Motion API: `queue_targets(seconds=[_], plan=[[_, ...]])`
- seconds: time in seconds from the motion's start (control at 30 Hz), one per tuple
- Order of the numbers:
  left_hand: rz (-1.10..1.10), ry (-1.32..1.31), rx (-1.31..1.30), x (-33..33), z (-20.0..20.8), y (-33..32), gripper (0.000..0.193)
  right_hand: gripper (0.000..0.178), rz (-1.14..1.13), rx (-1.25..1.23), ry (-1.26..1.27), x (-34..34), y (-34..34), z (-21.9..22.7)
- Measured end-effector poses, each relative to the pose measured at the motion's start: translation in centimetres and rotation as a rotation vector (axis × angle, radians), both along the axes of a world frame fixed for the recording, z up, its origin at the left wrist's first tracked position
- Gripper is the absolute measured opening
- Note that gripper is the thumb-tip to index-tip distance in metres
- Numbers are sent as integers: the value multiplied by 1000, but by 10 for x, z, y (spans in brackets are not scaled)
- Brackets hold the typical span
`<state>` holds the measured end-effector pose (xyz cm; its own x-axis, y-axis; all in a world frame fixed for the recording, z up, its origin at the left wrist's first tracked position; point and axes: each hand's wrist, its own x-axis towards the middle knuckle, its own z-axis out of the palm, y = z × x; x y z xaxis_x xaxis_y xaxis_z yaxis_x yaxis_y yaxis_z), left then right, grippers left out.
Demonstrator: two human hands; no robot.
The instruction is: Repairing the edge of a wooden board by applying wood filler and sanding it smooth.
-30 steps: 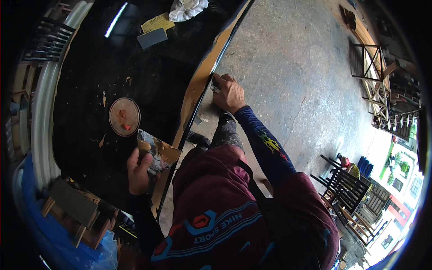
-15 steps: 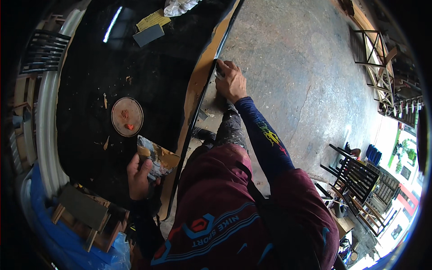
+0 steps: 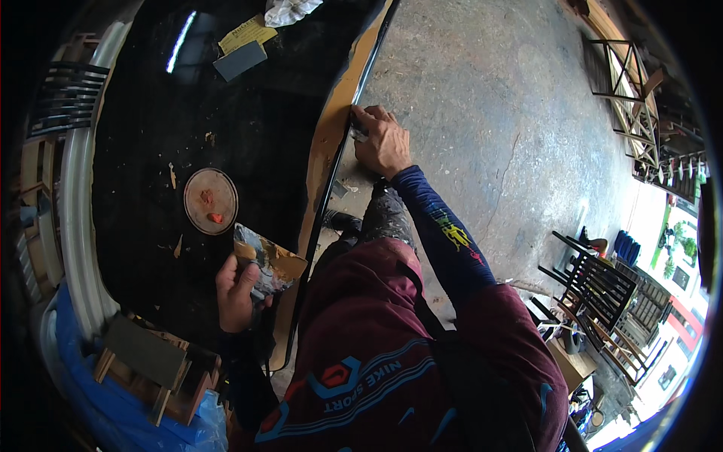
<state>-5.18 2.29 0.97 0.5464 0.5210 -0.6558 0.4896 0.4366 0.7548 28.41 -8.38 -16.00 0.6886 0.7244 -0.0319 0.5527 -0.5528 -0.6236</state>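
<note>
My left hand (image 3: 239,295) is closed on a flat putty-smeared plate (image 3: 273,265), thumb on top. Tan and grey paste covers its face. At the edge of a glossy black tabletop (image 3: 143,248), my right hand (image 3: 382,141) has its fingers bent against the side. A small greyish thing (image 3: 359,132) shows under those fingers, mostly hidden, so its kind is unclear. Along that edge runs a tan band (image 3: 325,143) with a ragged inner border. A round lid (image 3: 197,220) with orange-red paste lies on the tabletop, beyond my left hand.
Grey sandpaper (image 3: 239,62), a yellow sheet (image 3: 252,32) and a white crumpled cloth (image 3: 290,10) lie at the tabletop's far end. Concrete floor (image 3: 482,151) stretches to the right, with a dark slatted chair (image 3: 599,295) there. A small stool (image 3: 143,350) stands at lower left, by blue plastic sheeting.
My right hand has slid slightly nearer along the table edge. The plate in my left hand has shifted a little to the right. The whole view has moved slightly.
</note>
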Motion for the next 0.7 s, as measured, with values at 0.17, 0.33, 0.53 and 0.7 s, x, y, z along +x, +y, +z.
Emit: queue_targets(seconds=[0.17,0.33,0.53,0.7], plan=[[11,-16,-11,5,2,1,38,75,28,-3,24,-11,-5,2],[0,-43,-2,1,0,2,40,72,42,-75,40,-29,-10,16],[-17,-52,3,-4,-1,2,37,72,58,-63,37,-50,-15,13],[-27,-69,-7,-10,-3,0,40,72,35,7,64,-70,-23,7]])
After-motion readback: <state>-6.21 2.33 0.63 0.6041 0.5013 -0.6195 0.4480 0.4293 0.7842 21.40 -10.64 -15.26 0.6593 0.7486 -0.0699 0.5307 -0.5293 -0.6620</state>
